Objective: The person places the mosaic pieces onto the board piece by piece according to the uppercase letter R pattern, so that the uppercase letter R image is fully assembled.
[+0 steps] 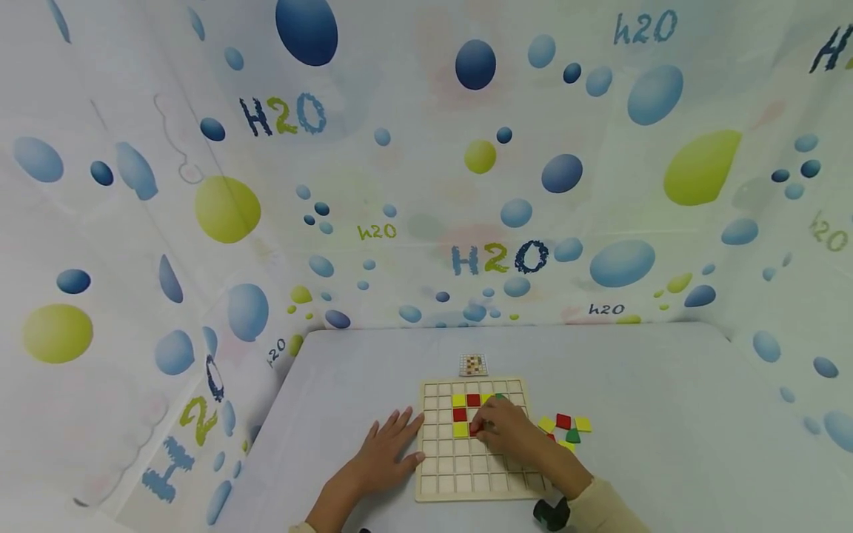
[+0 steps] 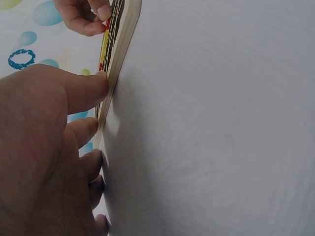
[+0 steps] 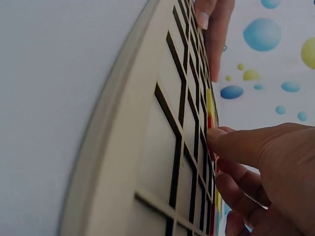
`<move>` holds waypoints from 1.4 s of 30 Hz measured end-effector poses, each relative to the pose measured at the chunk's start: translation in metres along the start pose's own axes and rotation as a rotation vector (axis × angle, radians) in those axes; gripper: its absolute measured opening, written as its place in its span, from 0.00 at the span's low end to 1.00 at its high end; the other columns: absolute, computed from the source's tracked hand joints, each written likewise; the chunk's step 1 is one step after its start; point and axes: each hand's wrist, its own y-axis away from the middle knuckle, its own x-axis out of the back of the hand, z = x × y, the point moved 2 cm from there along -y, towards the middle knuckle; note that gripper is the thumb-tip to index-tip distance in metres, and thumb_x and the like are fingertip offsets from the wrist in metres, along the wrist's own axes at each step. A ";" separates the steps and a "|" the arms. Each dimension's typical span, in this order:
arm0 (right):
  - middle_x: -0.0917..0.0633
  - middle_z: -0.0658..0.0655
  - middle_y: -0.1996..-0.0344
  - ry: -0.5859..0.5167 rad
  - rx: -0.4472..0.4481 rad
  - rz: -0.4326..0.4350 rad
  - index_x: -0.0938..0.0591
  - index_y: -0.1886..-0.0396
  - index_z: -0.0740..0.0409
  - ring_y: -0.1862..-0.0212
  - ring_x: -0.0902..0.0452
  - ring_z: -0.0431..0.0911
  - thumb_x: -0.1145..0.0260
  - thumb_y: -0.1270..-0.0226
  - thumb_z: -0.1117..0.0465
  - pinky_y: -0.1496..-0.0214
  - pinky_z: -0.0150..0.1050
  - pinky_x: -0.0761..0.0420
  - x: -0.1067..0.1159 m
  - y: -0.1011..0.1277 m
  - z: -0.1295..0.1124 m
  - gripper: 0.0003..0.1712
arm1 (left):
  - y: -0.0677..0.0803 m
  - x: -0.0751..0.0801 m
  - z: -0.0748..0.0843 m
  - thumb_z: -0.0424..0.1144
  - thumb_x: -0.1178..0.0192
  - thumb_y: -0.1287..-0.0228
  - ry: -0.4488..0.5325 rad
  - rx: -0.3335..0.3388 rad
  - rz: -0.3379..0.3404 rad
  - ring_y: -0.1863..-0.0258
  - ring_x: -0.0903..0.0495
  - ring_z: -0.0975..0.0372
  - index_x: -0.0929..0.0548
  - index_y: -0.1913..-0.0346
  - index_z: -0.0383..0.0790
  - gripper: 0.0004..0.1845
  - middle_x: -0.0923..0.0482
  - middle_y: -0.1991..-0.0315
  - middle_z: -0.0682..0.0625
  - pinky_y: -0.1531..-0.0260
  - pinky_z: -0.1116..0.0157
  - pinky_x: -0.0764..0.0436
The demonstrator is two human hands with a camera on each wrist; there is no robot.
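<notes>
I see the left hand (image 1: 385, 449) lying flat on the worktop (image 1: 666, 414), fingers straight, touching the left edge of the wooden grid board (image 1: 466, 474). My right hand (image 1: 509, 429) rests on the board, fingertips pinching a red tile (image 1: 475, 427) beside yellow tiles (image 1: 460, 429); loose tiles (image 1: 566, 429) lie to the right.

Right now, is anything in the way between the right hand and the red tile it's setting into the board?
Nothing visible: the right hand already has its fingertips on the red tile in the wooden board.
</notes>
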 end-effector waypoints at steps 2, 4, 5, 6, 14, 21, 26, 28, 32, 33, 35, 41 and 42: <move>0.19 0.44 0.58 -0.013 -0.023 0.006 0.13 0.58 0.45 0.56 0.26 0.41 0.26 0.28 0.58 0.51 0.39 0.20 0.004 0.004 0.002 0.04 | -0.001 0.000 0.000 0.59 0.44 0.22 0.003 0.001 0.004 0.16 0.49 0.39 0.37 0.17 0.47 0.38 0.46 0.15 0.40 0.23 0.29 0.54; 0.20 0.45 0.59 -0.029 -0.087 0.018 0.13 0.58 0.46 0.57 0.26 0.41 0.25 0.29 0.58 0.52 0.38 0.19 0.010 0.009 0.007 0.05 | -0.001 0.000 0.000 0.59 0.44 0.22 0.007 -0.002 0.004 0.16 0.49 0.39 0.37 0.17 0.47 0.38 0.46 0.15 0.40 0.23 0.29 0.54; 0.21 0.45 0.59 -0.040 -0.136 0.024 0.14 0.57 0.46 0.58 0.27 0.41 0.24 0.30 0.57 0.53 0.37 0.19 0.013 0.012 0.011 0.06 | -0.001 0.000 0.001 0.59 0.44 0.21 0.010 -0.002 0.001 0.16 0.50 0.39 0.38 0.17 0.47 0.38 0.46 0.15 0.40 0.23 0.29 0.54; 0.21 0.45 0.59 -0.048 -0.190 0.032 0.14 0.56 0.46 0.58 0.27 0.41 0.24 0.30 0.57 0.54 0.36 0.20 0.017 0.016 0.016 0.07 | 0.000 0.000 0.001 0.59 0.44 0.21 0.012 -0.003 0.000 0.16 0.50 0.39 0.38 0.17 0.46 0.38 0.46 0.15 0.40 0.23 0.29 0.54; 0.20 0.51 0.59 -0.011 -0.427 0.134 0.16 0.50 0.52 0.60 0.28 0.44 0.19 0.37 0.58 0.61 0.34 0.22 0.050 0.046 0.057 0.19 | 0.001 0.002 0.003 0.58 0.43 0.21 -0.003 -0.001 -0.002 0.16 0.49 0.39 0.38 0.17 0.46 0.38 0.46 0.15 0.40 0.23 0.29 0.54; 0.22 0.50 0.64 0.006 -0.425 0.094 0.14 0.55 0.54 0.60 0.28 0.44 0.21 0.36 0.59 0.56 0.39 0.25 0.054 0.056 0.072 0.13 | 0.001 0.001 0.000 0.57 0.43 0.21 -0.014 -0.010 0.005 0.17 0.47 0.38 0.37 0.17 0.45 0.38 0.45 0.16 0.40 0.24 0.28 0.52; 0.21 0.49 0.64 0.093 -0.410 0.107 0.14 0.53 0.52 0.59 0.29 0.45 0.23 0.34 0.61 0.56 0.44 0.29 0.053 0.053 0.071 0.12 | 0.001 -0.001 -0.001 0.58 0.44 0.21 -0.013 -0.015 0.007 0.17 0.48 0.39 0.38 0.17 0.46 0.38 0.45 0.16 0.40 0.24 0.29 0.52; 0.21 0.49 0.64 0.119 -0.402 0.111 0.14 0.52 0.52 0.59 0.30 0.46 0.23 0.34 0.61 0.57 0.45 0.30 0.053 0.051 0.070 0.12 | 0.001 -0.001 0.000 0.58 0.44 0.21 -0.007 -0.014 0.003 0.17 0.48 0.39 0.38 0.17 0.46 0.38 0.46 0.16 0.40 0.24 0.29 0.52; 0.21 0.49 0.63 0.123 -0.382 0.136 0.14 0.52 0.52 0.58 0.29 0.46 0.24 0.33 0.62 0.57 0.44 0.31 0.051 0.045 0.072 0.12 | 0.002 -0.001 0.001 0.58 0.44 0.21 -0.001 -0.006 0.001 0.17 0.49 0.38 0.38 0.16 0.46 0.38 0.46 0.15 0.40 0.23 0.29 0.53; 0.21 0.50 0.62 0.120 -0.377 0.140 0.14 0.51 0.53 0.58 0.29 0.46 0.25 0.32 0.63 0.56 0.44 0.31 0.050 0.042 0.073 0.12 | 0.002 0.000 0.001 0.58 0.44 0.21 0.002 -0.004 0.003 0.17 0.49 0.38 0.38 0.17 0.46 0.38 0.46 0.15 0.39 0.23 0.29 0.53; 0.21 0.51 0.60 0.113 -0.366 0.147 0.15 0.50 0.54 0.57 0.29 0.47 0.26 0.31 0.64 0.55 0.45 0.28 0.049 0.038 0.075 0.12 | 0.002 0.000 0.001 0.58 0.44 0.21 0.000 -0.002 0.009 0.17 0.49 0.38 0.38 0.17 0.45 0.38 0.46 0.15 0.39 0.23 0.29 0.53; 0.22 0.53 0.59 0.110 -0.354 0.149 0.17 0.48 0.57 0.56 0.29 0.47 0.28 0.28 0.65 0.50 0.46 0.22 0.046 0.029 0.082 0.12 | 0.002 -0.001 0.002 0.58 0.44 0.21 0.010 -0.002 0.009 0.16 0.49 0.38 0.38 0.17 0.45 0.39 0.46 0.15 0.39 0.24 0.28 0.54; 0.22 0.53 0.59 0.112 -0.349 0.155 0.17 0.48 0.57 0.55 0.29 0.47 0.28 0.28 0.65 0.49 0.46 0.22 0.046 0.028 0.082 0.12 | 0.002 0.000 0.002 0.58 0.44 0.21 0.011 -0.002 0.008 0.16 0.49 0.38 0.38 0.17 0.45 0.39 0.46 0.15 0.39 0.24 0.28 0.54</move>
